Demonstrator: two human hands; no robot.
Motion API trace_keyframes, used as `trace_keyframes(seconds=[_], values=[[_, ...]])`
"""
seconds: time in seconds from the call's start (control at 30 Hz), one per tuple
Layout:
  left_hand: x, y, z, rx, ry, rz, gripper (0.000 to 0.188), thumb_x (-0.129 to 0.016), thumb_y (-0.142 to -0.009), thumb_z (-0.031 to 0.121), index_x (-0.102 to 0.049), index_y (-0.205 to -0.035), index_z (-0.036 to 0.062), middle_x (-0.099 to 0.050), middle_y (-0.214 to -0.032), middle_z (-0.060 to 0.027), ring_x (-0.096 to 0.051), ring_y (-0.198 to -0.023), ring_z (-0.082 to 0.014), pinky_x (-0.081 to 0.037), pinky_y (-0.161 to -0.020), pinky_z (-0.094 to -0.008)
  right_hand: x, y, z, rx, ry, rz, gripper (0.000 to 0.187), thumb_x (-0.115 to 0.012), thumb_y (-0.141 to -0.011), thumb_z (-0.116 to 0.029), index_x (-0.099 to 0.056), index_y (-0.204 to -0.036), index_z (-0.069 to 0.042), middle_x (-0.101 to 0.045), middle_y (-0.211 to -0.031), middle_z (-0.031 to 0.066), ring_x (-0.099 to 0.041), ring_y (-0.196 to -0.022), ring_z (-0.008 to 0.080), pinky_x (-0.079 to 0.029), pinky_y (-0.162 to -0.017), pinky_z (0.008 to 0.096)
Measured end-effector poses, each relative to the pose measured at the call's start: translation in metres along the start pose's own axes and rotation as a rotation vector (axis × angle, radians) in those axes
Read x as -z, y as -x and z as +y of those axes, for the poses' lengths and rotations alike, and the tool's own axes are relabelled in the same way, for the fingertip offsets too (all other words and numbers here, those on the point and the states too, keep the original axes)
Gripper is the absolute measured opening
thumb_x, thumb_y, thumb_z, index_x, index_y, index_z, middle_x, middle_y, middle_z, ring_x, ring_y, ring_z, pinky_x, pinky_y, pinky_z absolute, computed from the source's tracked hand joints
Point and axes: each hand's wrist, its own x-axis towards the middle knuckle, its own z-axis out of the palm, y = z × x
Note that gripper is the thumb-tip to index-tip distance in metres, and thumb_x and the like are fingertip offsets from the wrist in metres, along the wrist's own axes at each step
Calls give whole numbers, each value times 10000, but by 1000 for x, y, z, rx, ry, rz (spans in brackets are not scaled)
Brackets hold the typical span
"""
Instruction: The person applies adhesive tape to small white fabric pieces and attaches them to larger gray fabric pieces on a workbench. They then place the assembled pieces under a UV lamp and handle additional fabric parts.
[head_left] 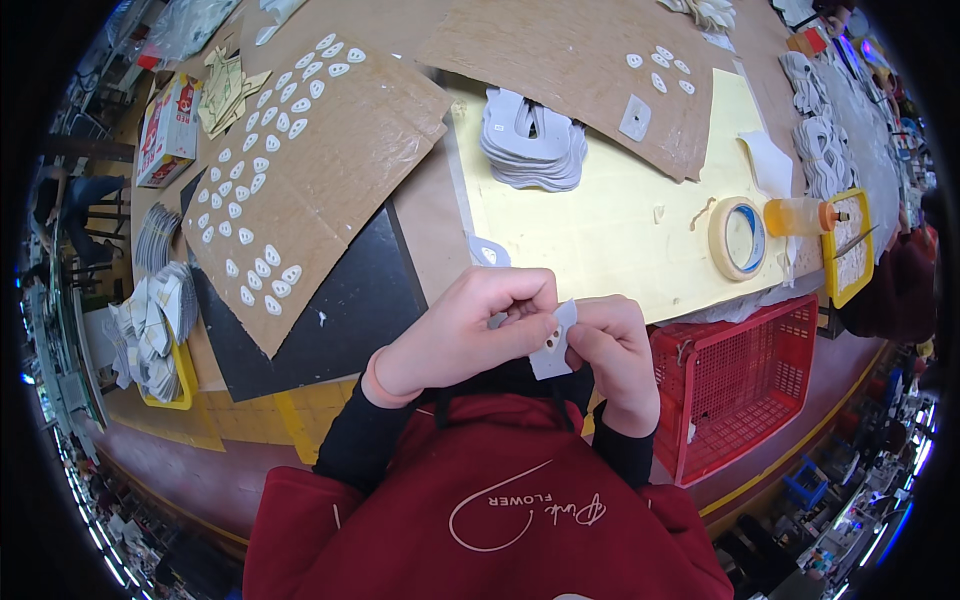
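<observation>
Between my two hands, close to my body at the table's near edge, is a small pale-grey piece of sheet material (552, 348) with small dark holes in it. My left hand (478, 325) pinches its upper left side between thumb and finger. On the other side, my right hand (612, 352) grips it with the thumb against its face. A white, rounded-triangular piece with holes (488, 252) lies on the table just beyond my left hand. Many similar small white pieces (262, 164) are spread in rows over a brown cardboard sheet (345, 165) to the left.
Far ahead, grey cut pieces (530, 150) are stacked beside a second cardboard sheet (590, 70). A tape roll (738, 238), an orange-liquid bottle (795, 217) and a yellow tray (850, 255) stand right. A red crate (740, 385) sits below the table edge; a black board (330, 320) lies left.
</observation>
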Motion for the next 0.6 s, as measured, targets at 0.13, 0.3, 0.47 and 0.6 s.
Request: trace_keyframes(seconds=[0.13,0.3,0.47,0.6], values=[[2,-1,-7,-74,-87,-14,168,-603,-934,95,-515,-803,35,-406,-678,39,-344,-636,-54,-306,-558,-242,1,-1,-2,15,105,-18,184,-499,-864,-15,-646,-791,68,-582,-655,-1,-469,-607,43,-377,-538,236],[5,0,-1,5,-130,-61,194,-572,-959,60,-467,-796,41,-407,-739,57,-365,-704,-28,-322,-598,-219,7,-3,4,-96,107,1,156,-538,-844,-26,-644,-779,67,-559,-630,-25,-444,-591,26,-358,-522,231],[7,-1,-4,-10,-124,-110,182,-568,-962,59,-489,-800,31,-434,-749,45,-374,-712,-34,-333,-610,-221,6,-3,4,-44,155,-5,119,-565,-814,-4,-627,-733,55,-513,-606,-50,-402,-577,11,-313,-509,220],[5,-1,-10,-25,-76,-108,186,-567,-977,77,-491,-813,33,-443,-769,47,-376,-719,-32,-337,-615,-221,7,0,6,3,192,18,115,-565,-814,10,-634,-732,49,-482,-596,-66,-375,-567,3,-279,-497,218]])
